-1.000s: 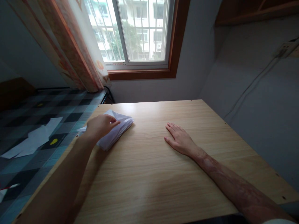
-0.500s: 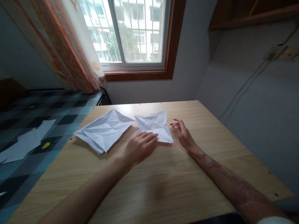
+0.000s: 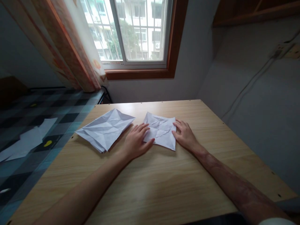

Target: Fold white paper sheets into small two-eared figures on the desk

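A creased white square sheet of paper (image 3: 161,129) lies flat on the wooden table (image 3: 164,181). My left hand (image 3: 136,142) rests open, fingers stretched onto the sheet's left edge. At the sheet's right edge my right hand (image 3: 185,134) lies open too, its fingertips touching the paper. To the left a stack of creased white sheets (image 3: 105,128) sits near the table's left edge, apart from both hands.
A bed with a checked cover (image 3: 35,125) and loose white papers (image 3: 25,142) stands left of the table. Behind are a window (image 3: 136,31) and a curtain (image 3: 70,47). A wall with a cable (image 3: 248,87) runs along the right.
My left hand left the stack, drew one sheet to the table's middle and now lies flat on it. My right hand moved onto the sheet's right edge.
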Motion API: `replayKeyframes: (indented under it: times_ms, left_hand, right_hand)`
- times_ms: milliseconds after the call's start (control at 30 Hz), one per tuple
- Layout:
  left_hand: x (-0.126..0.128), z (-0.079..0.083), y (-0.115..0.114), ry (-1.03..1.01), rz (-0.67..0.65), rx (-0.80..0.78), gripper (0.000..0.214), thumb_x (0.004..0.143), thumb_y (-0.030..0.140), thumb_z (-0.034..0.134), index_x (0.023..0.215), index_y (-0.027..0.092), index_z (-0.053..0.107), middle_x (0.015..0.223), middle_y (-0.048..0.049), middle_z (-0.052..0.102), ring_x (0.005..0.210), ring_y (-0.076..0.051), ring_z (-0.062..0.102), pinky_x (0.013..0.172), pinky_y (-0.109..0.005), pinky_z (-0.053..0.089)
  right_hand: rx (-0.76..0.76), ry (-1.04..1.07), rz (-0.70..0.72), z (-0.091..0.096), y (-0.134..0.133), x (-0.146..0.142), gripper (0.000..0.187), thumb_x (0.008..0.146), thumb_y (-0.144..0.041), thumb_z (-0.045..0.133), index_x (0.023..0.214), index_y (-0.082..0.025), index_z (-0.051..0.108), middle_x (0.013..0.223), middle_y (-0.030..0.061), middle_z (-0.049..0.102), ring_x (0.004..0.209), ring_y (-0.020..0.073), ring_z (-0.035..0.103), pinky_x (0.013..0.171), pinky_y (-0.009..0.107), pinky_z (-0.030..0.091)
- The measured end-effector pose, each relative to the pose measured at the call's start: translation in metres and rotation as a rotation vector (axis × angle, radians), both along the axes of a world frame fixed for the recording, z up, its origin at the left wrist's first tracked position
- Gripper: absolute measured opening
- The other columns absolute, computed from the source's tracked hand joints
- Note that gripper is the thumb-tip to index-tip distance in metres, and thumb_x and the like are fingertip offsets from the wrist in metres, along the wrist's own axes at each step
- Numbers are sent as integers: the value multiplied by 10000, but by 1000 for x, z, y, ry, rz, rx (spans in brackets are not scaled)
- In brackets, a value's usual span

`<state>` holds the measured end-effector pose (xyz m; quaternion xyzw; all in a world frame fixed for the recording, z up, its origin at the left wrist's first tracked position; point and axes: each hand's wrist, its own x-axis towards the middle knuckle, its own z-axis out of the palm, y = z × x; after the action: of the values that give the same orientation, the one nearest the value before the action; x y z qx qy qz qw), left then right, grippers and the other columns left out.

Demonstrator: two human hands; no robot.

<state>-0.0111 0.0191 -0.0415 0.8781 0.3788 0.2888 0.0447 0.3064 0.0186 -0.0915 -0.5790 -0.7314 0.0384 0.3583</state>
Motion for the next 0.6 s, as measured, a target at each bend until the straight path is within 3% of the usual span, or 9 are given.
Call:
replayKeyframes:
  times_ms: [133,267,367,467,600]
  left_hand:
    - [-3,-3,4,107,53,-69,584,1011,637,686,1401,203,679,1601,-172,641,1499,-419,578,1265,-624,457]
    - [-2,5,-1,96,20,-59,526,1013,667,667,1311,237,729,1461,-132,726,1308,-378,668,1155,-575,521]
    - [-5,13,-1,118,-39,-70,553,998,687,672,1306,232,739,1406,-126,741,1184,-357,684,1078,-557,543]
    - [-13,16,6,162,-124,-83,611,994,699,677,1382,230,711,1416,-142,720,1193,-354,679,1086,-564,532]
    - [-24,13,17,190,-331,-94,827,875,759,805,1525,282,620,1577,-154,626,1462,-415,568,1225,-606,463]
  right_hand:
    - [31,-113,69,8,-3,3,476,994,-235,628,1464,-210,695,1752,130,471,1635,360,408,1359,593,350]
    - [58,-119,31,13,-5,2,471,995,-182,615,1456,-222,703,1794,121,407,1660,365,381,1360,602,347]
    - [25,-103,42,13,-4,3,405,1011,-174,595,1383,-234,741,1697,125,555,1572,357,513,1307,612,409]
    - [-58,-69,97,11,-2,7,334,1044,-186,547,1274,-257,779,1499,97,739,1394,321,677,1239,596,476]
    - [-91,-60,138,10,-1,13,334,1046,-224,553,1298,-246,771,1504,101,739,1397,313,681,1226,567,491]
